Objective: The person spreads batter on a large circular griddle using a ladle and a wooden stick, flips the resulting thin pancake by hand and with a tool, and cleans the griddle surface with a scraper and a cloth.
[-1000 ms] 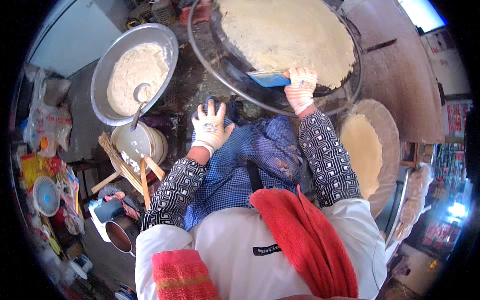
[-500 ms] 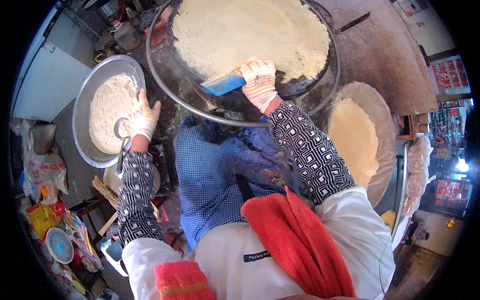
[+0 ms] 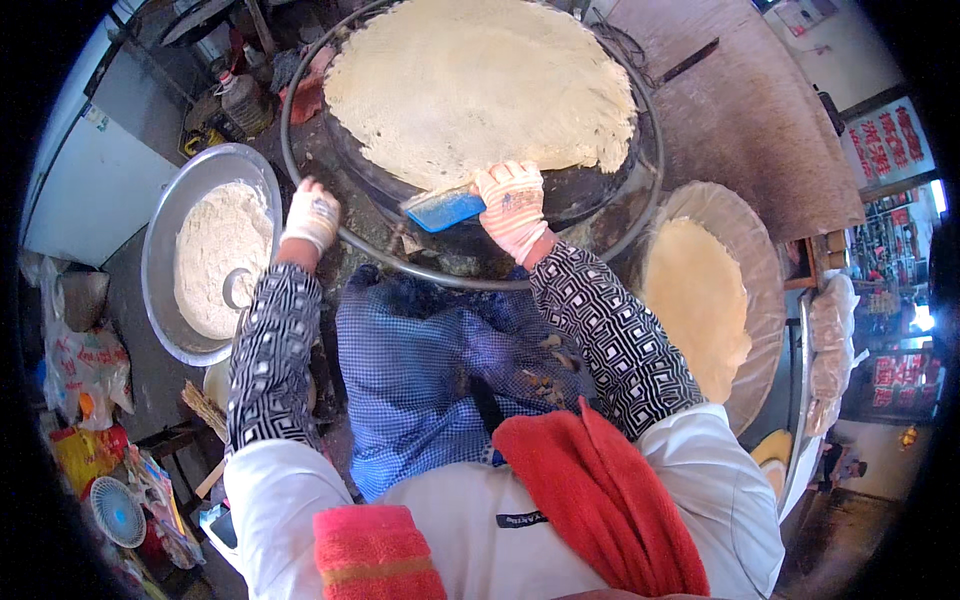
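Note:
My right hand (image 3: 511, 208), in a striped work glove, is closed on a blue scraper (image 3: 445, 210) at the near edge of a big round griddle (image 3: 585, 193). A wide, pale sheet of batter (image 3: 480, 85) covers most of the griddle, leaving a dark strip of metal bare on the near side. My left hand (image 3: 312, 216), gloved too, is closed around the metal ring (image 3: 400, 263) that circles the griddle, at its left side. Left of that hand stands a metal basin (image 3: 160, 290) of thick, pale batter (image 3: 210, 260), with a ladle (image 3: 238, 288) resting in it.
At the right, a round tray covered in plastic (image 3: 765, 300) bears pale flatbread (image 3: 695, 300). A brown board (image 3: 740, 130) lies beyond it. Plastic bags (image 3: 85, 350) and a small fan (image 3: 118, 510) are at the lower left; a plastic jug (image 3: 245, 103) stands behind the basin.
My left hand has left the basin, moved right and closed at the ring. My right hand has shifted slightly left and down with the scraper. The batter's near edge looks more even.

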`<state>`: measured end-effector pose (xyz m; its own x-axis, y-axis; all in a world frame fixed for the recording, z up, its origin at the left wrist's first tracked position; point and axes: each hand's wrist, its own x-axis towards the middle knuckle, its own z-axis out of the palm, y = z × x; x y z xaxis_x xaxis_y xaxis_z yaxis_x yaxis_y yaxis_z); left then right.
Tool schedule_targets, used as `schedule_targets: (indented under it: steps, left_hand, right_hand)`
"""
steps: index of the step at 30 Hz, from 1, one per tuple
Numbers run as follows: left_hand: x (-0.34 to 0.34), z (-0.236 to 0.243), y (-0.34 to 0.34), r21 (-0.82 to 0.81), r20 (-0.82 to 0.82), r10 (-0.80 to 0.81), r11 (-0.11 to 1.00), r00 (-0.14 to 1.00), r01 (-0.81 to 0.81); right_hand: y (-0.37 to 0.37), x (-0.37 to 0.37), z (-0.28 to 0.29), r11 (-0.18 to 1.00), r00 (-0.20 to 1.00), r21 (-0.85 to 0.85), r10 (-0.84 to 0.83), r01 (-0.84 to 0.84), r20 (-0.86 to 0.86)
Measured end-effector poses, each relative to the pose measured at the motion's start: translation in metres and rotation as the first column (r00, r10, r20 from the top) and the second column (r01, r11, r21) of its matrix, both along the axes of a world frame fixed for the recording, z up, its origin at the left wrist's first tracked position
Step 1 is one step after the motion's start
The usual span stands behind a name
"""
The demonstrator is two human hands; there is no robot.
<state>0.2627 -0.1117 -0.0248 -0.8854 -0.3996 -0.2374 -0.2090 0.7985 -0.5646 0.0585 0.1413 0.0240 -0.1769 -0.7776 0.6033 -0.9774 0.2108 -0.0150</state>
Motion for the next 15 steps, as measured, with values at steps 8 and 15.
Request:
schedule_targets:
  steps: [8, 15]
  left_hand:
    - [-0.048, 0.063, 0.280, 0.668, -0.338, 0.173, 0.736, 0.925, 0.106]
    - [0.055, 0.030, 0.300, 0.670, -0.648, 0.201, 0.610, 0.734, 0.424]
  right_hand:
    - [-0.013, -0.001, -0.015, 0.995, 0.998, 0.089, 0.055, -0.052, -0.034]
    - [-0.012, -0.001, 0.003, 0.939, 0.988, 0.327, 0.139, -0.109, -0.069]
